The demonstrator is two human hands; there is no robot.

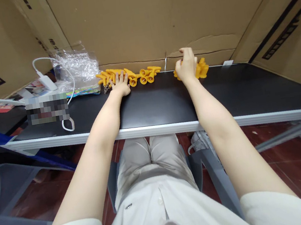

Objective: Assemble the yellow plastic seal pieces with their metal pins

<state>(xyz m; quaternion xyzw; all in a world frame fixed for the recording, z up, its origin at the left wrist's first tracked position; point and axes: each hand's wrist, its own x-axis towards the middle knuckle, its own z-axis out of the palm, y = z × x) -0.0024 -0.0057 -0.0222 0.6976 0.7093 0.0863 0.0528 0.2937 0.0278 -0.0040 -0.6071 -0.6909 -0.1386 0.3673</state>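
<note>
A white charger (46, 82) and a crinkled plastic bag (76, 68) lie well to the left of the left hand (120, 85). That hand rests flat, fingers spread, on the near edge of a row of yellow plastic pieces (136, 76) running off to its right along the back of the black worktop (155, 104). The right hand (187, 66) is curled around a smaller yellow heap (202, 68), which sticks out to its right.

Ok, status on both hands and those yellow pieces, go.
Left hand flat on yellow pieces. Right hand curled on the smaller yellow pile. Plastic bag beside the left.
</note>
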